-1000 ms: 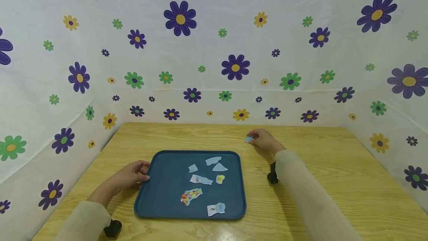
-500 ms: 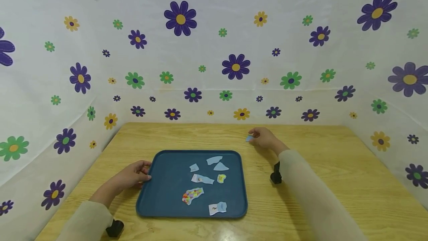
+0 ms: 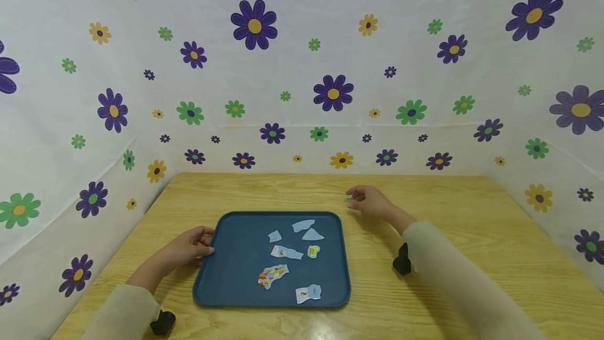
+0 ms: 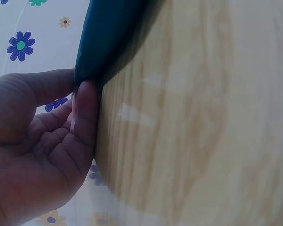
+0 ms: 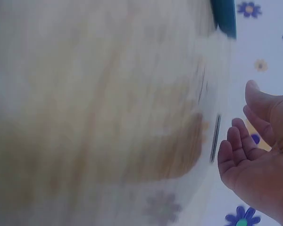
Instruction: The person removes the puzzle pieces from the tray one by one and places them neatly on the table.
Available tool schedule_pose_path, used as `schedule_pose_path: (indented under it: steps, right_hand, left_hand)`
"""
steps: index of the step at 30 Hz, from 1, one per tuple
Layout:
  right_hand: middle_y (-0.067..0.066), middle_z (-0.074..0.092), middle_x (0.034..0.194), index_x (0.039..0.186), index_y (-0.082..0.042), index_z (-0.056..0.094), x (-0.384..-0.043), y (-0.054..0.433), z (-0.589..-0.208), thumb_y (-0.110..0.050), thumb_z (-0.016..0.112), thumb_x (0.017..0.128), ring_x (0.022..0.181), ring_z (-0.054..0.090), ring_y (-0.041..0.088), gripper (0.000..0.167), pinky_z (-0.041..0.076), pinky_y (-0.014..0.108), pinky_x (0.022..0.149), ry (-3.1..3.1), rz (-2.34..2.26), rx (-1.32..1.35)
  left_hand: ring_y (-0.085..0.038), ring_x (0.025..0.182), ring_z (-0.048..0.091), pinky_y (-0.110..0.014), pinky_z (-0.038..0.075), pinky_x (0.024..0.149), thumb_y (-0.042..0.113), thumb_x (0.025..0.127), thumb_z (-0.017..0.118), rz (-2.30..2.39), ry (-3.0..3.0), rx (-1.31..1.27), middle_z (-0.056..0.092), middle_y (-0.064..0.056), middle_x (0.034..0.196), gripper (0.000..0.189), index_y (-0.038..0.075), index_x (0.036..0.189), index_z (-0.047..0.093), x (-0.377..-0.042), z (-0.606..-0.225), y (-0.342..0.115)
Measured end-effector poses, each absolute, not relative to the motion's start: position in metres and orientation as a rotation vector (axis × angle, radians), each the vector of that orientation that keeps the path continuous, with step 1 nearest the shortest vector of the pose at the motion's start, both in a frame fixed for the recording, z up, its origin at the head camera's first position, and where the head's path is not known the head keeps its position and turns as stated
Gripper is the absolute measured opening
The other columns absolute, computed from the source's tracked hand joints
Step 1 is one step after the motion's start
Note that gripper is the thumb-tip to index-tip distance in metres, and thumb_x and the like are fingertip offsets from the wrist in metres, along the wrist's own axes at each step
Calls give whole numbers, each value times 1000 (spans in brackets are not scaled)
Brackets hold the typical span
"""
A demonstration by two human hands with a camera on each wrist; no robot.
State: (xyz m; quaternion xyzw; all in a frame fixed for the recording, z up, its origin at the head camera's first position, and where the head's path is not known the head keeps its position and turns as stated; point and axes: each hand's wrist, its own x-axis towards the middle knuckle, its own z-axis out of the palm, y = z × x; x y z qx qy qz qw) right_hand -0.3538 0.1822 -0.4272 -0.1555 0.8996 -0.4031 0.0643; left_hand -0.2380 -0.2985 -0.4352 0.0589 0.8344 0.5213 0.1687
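Note:
My left hand (image 3: 186, 246) grips the near-left edge of a dark blue tray (image 3: 236, 298), thumb at the rim and fingers beneath; the left wrist view shows the tray's rim (image 4: 94, 52) in that grip. On the tray lie several torn picture pieces, among them a colourful scrap (image 3: 272, 275) and a blue-and-white scrap (image 3: 308, 293). Behind the tray's right corner, my right hand (image 3: 370, 202) hovers low, thumb and fingers spread apart. A small light blue scrap (image 3: 349, 197) shows between its fingertips in the head view. In the right wrist view, the hand (image 5: 259, 160) holds nothing.
The wooden table (image 3: 424, 198) extends around the tray. A white curtain (image 3: 292, 67) with printed flowers encloses the back and both sides. More pieces, such as a yellow scrap (image 3: 313, 251) and a pale blue triangle (image 3: 312, 234), lie on the tray's right half.
The right thumb and fingers have parted around the light blue scrap, which they pinched earlier, and the right forearm has shifted right. The left hand keeps its hold on the tray.

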Motion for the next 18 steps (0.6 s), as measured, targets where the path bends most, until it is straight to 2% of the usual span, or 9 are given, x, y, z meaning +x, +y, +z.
schedule_pose_path:
  steps: [8, 18]
  right_hand:
    - [12, 60, 114, 125, -2, 62, -328, 157, -419, -13, 68, 93, 103, 54, 28, 34, 46, 43, 91, 2693, -1263, -510]
    - [17, 62, 116, 124, 2, 61, -300, 131, -410, -9, 68, 92, 100, 56, 26, 35, 48, 39, 88, 2595, -1367, -608]
  left_hand:
    - [-24, 81, 52, -38, 48, 66, 1, 95, 59, 1483, 2380, 158, 49, -14, 99, 50, -11, 137, 36, -237, -434, -298]
    - [-23, 80, 52, -37, 49, 66, 2, 95, 59, 1483, 2379, 158, 49, -14, 99, 50, -10, 137, 37, -240, -437, -300]
